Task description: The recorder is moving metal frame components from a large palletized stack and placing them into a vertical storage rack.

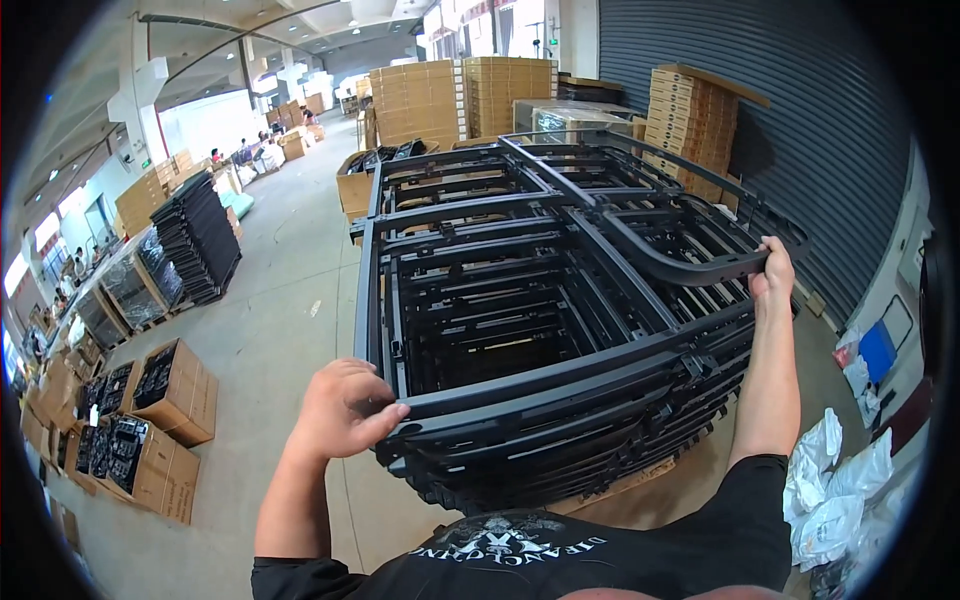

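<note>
A tall stack of black metal frames (520,401) with crossbars stands in front of me on a wooden pallet. My left hand (345,408) is at the near left corner of the top frame, its fingers curled and its thumb lying along the edge; part of the grip is hidden. Farther right, my right hand (772,270) is closed around the rounded end of a curved black bar (690,272) that sits above the rest of the stack. Through the openings of the top frame, several more frames show below.
Open cartons of black parts (165,390) stand on the floor at left, with a leaning stack of black panels (195,240) beyond. Tall cardboard stacks (415,105) and a roller shutter (760,80) are behind the frames. Plastic bags (830,500) lie at right.
</note>
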